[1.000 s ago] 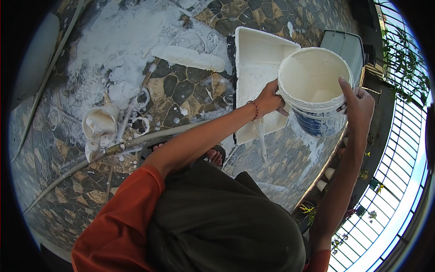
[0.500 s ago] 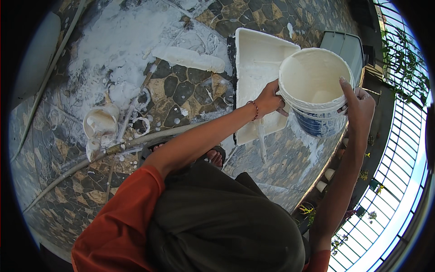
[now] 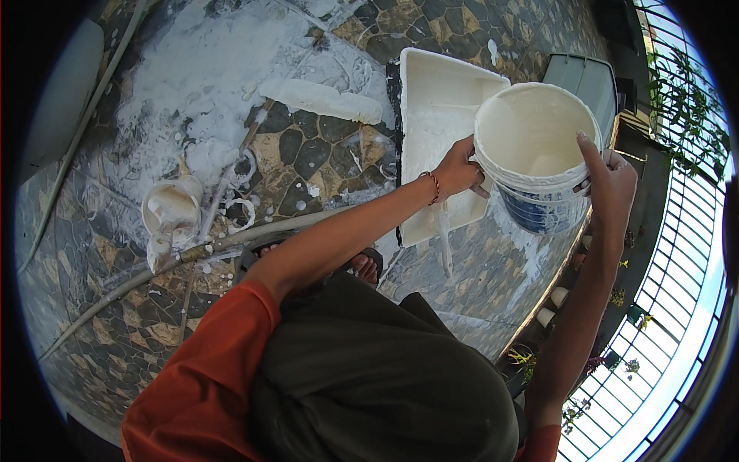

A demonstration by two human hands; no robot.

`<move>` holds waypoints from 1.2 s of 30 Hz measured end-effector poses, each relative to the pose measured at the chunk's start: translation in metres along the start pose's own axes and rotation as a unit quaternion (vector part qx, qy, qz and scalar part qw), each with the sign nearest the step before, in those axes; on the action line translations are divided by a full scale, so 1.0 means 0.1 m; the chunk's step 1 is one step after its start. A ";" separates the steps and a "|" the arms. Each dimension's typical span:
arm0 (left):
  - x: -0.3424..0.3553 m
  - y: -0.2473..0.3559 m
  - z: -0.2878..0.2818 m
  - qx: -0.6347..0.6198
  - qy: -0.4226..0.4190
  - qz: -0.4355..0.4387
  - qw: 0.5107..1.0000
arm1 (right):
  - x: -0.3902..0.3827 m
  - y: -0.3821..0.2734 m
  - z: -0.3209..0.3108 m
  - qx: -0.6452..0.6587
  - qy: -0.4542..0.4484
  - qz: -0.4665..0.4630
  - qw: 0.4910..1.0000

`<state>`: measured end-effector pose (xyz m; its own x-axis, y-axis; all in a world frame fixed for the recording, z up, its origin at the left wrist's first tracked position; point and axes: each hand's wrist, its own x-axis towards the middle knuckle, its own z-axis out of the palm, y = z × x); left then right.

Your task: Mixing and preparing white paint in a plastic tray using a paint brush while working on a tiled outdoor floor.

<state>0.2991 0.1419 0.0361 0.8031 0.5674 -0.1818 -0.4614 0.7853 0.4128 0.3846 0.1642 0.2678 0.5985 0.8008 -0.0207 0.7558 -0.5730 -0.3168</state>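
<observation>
Between my hands a paint bucket [image 3: 543,204] hangs above the floor, tilted so that I see its whitish inside. My left hand [image 3: 460,168] is closed on its left rim, and my right hand [image 3: 608,173] grips the right side with a thumb at the rim. The bucket is white with a blue band, its rim coated in white paint. Below and left of it lies a white paint tray [image 3: 435,92] with a dark left edge. A paint-covered stick or handle [image 3: 445,242] juts from the tray's near edge. Some fingers are hidden behind the bucket.
A white-coated paint roller [image 3: 323,100] lies on the stone-patterned floor, amid spilled white paint [image 3: 200,77]. At left stands a small paint-smeared pot [image 3: 171,208]. A grey hose [image 3: 123,296] runs across the floor. A grey bin [image 3: 581,77], potted plants and a railing [image 3: 662,269] line the right.
Almost nothing differs. Both hands keep the bucket in nearly the same place and tilt; the tray and roller have not moved.
</observation>
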 end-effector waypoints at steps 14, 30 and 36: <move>0.02 -0.01 0.02 0.002 -0.003 0.009 1.000 | 0.01 0.03 -0.02 -0.012 0.006 0.002 1.000; 0.00 0.01 0.05 0.019 0.005 0.018 1.000 | 0.02 0.05 -0.03 0.018 0.007 0.001 1.000; 0.01 0.03 0.07 0.053 0.003 0.044 0.998 | 0.07 0.19 -0.16 0.048 -0.008 0.016 0.999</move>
<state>0.3008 0.1429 0.0434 0.7593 0.6342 -0.1459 -0.4868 0.7024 0.5193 0.4076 0.1562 0.2769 0.6166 0.7859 -0.0467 0.7071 -0.5789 -0.4061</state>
